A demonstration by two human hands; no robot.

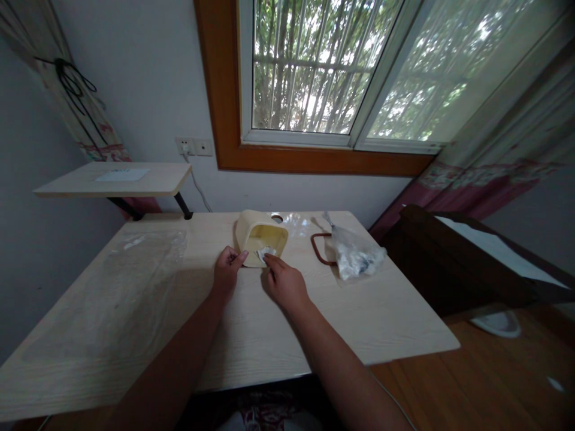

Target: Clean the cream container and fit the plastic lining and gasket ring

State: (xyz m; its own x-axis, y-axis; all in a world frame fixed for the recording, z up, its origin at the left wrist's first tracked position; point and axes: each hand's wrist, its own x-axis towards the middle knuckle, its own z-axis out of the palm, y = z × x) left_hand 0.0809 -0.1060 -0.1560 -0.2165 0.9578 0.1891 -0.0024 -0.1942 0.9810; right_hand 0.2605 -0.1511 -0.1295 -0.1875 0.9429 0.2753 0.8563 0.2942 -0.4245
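A cream plastic container (251, 222) rests on the table with its open side facing me, its yellowish inside showing. My left hand (227, 272) is closed at its near left edge, thumb on the rim. At the near right of the opening, my right hand (286, 282) pinches a small white crumpled piece (266, 252). Whether this is tissue or thin plastic I cannot tell, since the fingers cover part of it.
Right of the container lie a reddish-brown frame-like loop (317, 251) and a knotted clear plastic bag (357, 251) with white contents. A flat clear plastic sheet (121, 293) covers the table's left part. A raised shelf (81, 181) stands at the back left.
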